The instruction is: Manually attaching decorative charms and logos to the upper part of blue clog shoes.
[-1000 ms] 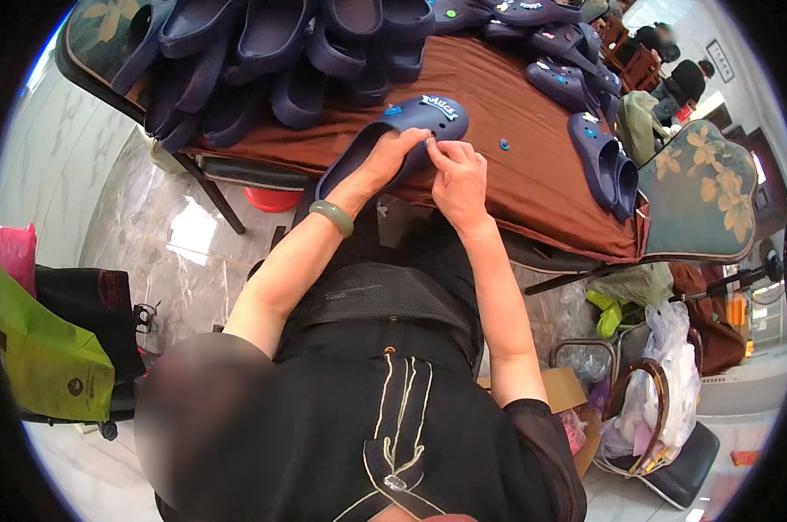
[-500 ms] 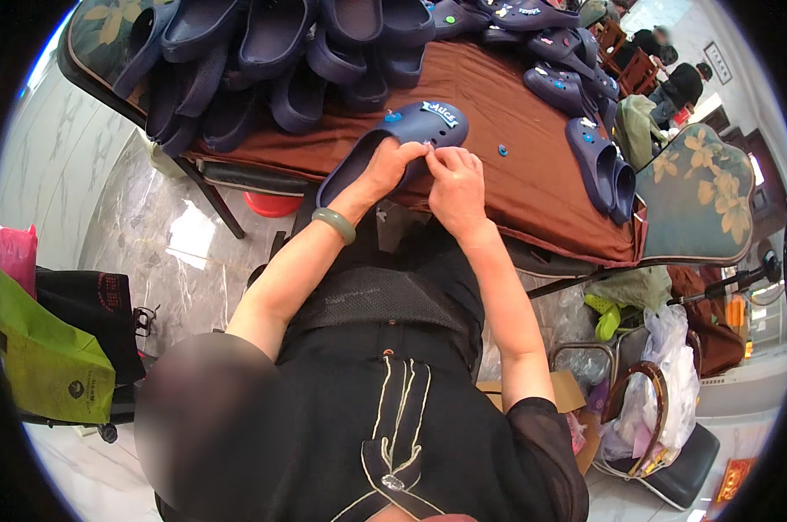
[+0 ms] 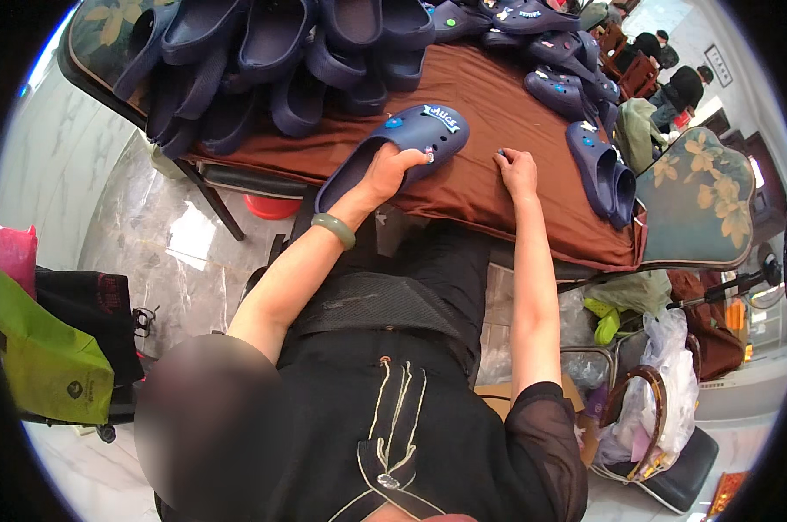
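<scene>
A navy foam clog (image 3: 424,130) hangs at the table's front edge, with my left hand (image 3: 385,177) closed on its side, fingers inside and thumb on the top. On its toe are a blue charm (image 3: 393,123), a light-blue banner-shaped charm (image 3: 442,117) and a small pale charm (image 3: 429,155) beside my thumb. To the right, my right hand (image 3: 519,172) is down at the brown tablecloth (image 3: 472,96), its fingertips pinched on a small blue shoe charm (image 3: 500,153), mostly covered by the fingers.
Navy clogs (image 3: 272,43) are heaped at the table's back left. Decorated clogs (image 3: 554,91) lie at the back right, and a pair (image 3: 600,170) sits near the right edge. A floral chair back (image 3: 698,196) stands at the right, bags (image 3: 663,391) below it.
My right hand has left the clog's toe and moved right to the small blue charm on the cloth. My left hand still holds the clog, and the pale charm on it now shows.
</scene>
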Demonstrator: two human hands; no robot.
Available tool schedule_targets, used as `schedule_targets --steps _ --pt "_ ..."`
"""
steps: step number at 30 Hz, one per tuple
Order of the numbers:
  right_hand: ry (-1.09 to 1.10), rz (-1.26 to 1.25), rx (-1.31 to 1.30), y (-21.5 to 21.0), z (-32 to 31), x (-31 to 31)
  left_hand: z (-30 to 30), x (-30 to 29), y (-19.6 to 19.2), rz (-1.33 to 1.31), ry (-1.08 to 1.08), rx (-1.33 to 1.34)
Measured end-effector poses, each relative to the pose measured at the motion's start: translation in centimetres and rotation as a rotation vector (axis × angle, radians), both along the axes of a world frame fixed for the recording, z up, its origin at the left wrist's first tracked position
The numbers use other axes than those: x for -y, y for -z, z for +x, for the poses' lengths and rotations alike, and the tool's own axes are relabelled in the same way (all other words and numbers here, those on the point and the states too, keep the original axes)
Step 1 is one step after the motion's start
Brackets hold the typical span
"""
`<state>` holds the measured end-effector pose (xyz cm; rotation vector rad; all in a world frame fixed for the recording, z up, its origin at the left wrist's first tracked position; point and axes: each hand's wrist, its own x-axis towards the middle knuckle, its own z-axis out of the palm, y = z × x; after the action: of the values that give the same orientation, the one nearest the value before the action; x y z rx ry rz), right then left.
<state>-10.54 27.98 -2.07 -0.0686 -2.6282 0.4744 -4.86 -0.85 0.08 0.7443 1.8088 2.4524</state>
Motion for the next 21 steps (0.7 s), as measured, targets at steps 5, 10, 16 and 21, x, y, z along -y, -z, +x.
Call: schedule_targets --steps 5,10,16,21 --pt "-0.040 -0.308 -0.001 -0.1 0.8 0.7 0.3 -0.2 -0.1 0.012 -0.005 -0.011" --pt "-0.359 -0.761 -0.154 -1.7 3.4 5.6 0.1 -0.1 0.2 0.010 -0.002 -0.049" --pt "-0.478 -0.446 -0.390 -4.8 5.4 12.4 0.1 0.1 0.5 0.011 0.016 -0.051" --pt "-0.493 -0.277 -0.550 -3.6 5.2 13.3 -0.4 -0.1 1.2 -0.005 -0.009 -0.056"
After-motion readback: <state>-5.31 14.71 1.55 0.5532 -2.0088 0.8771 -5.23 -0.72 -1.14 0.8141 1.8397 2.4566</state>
